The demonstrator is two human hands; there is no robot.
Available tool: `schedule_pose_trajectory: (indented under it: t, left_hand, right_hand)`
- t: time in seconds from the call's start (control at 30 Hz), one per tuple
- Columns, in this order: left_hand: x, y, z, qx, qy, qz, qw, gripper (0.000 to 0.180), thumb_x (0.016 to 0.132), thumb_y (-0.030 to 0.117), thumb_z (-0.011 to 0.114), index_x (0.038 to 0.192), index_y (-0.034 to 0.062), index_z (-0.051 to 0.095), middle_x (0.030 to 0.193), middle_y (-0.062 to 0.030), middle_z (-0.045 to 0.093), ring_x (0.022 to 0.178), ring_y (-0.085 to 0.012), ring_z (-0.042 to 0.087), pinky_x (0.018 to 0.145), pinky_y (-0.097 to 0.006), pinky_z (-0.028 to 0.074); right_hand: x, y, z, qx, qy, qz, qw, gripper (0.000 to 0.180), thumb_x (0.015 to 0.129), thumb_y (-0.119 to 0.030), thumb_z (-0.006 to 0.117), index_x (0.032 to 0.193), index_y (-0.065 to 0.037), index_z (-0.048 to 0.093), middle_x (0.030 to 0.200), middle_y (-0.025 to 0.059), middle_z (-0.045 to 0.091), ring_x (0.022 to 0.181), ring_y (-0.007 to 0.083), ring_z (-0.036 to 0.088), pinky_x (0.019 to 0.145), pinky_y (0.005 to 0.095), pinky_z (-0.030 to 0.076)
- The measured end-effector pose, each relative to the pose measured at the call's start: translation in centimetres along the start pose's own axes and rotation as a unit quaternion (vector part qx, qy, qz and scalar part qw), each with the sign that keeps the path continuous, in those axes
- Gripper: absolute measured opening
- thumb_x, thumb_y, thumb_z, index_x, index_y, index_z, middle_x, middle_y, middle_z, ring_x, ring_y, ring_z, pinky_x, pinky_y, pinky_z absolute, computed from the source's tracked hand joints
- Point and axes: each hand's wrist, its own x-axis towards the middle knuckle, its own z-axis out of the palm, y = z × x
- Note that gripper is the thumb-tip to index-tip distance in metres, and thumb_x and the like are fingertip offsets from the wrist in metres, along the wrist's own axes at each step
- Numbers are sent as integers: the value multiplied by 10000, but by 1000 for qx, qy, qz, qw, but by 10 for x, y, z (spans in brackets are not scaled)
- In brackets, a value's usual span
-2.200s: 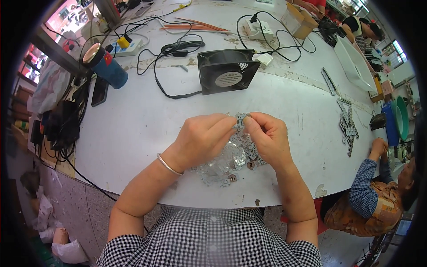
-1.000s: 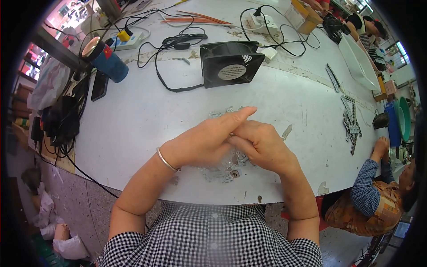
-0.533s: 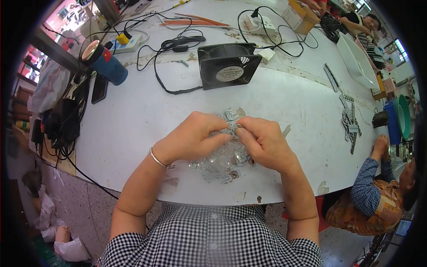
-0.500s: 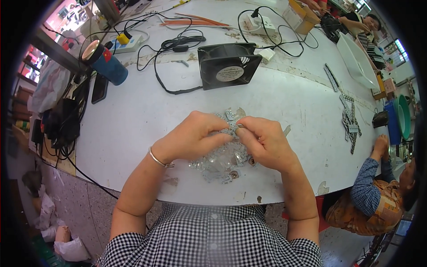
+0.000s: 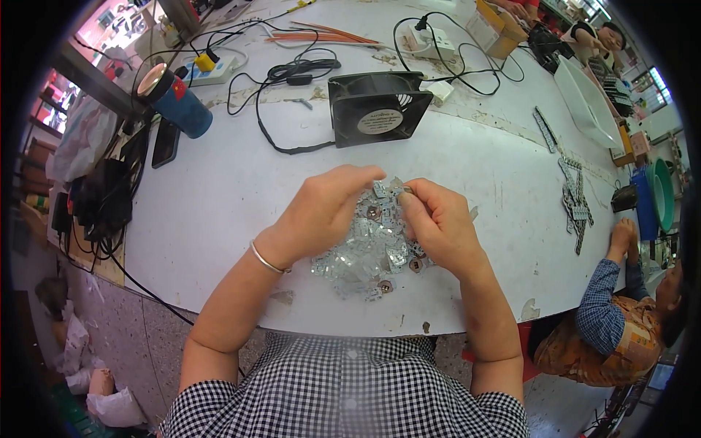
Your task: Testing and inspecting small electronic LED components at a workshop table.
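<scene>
The pile of small clear and greyish pieces (image 5: pixel 365 248) lies on the desk (image 5: pixel 219 212) right in front of the person, between the two hands, with a few round brownish bits (image 5: pixel 385 286) among it; at its far edge the right hand (image 5: pixel 442 223) has thumb and forefinger pinched on a small piece (image 5: pixel 403 191), while the left hand (image 5: pixel 328 208) hangs over the near-left side with its fingers stretched forward, and from where I stand I can't tell whether that grip is closed on anything, as the thumb is hidden; that pinched piece looks easy to lose, since a slack grip could drop it among lookalikes, and a careless sweep of the left wrist with its bangle (image 5: pixel 269 259) could push light bits toward the desk's near edge; past the hands stands a black fan (image 5: pixel 380 109), whose draught, if it is running, might scatter the lightest ones
</scene>
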Motion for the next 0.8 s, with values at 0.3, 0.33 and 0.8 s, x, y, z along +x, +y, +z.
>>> schedule_pose_trajectory:
  t: [0.3,0.33,0.8]
  left_hand:
    - [3,4,2,155,4,161,975,284,784,14,723,1059,6,650,911,-138,686,738,-296,674,647,-343,553]
    - [3,4,3,163,7,163,973,277,781,14,724,1048,11,652,892,-133,687,734,-296,672,641,-343,551]
    - [5,5,3,208,23,198,957,280,753,2,714,1027,4,654,842,-129,680,696,-293,661,606,-352,536]
  right_hand:
    - [-1,-1,2,-31,-14,-34,999,154,969,-100,553,976,20,649,687,-7,581,562,55,522,520,232,429]
    - [-1,-1,2,-23,-13,-31,999,154,970,-100,553,976,20,650,686,-9,580,559,55,519,519,234,427]
    - [-1,0,4,-3,-6,-24,1000,154,973,-101,552,982,17,652,681,-21,574,552,43,510,503,225,415]
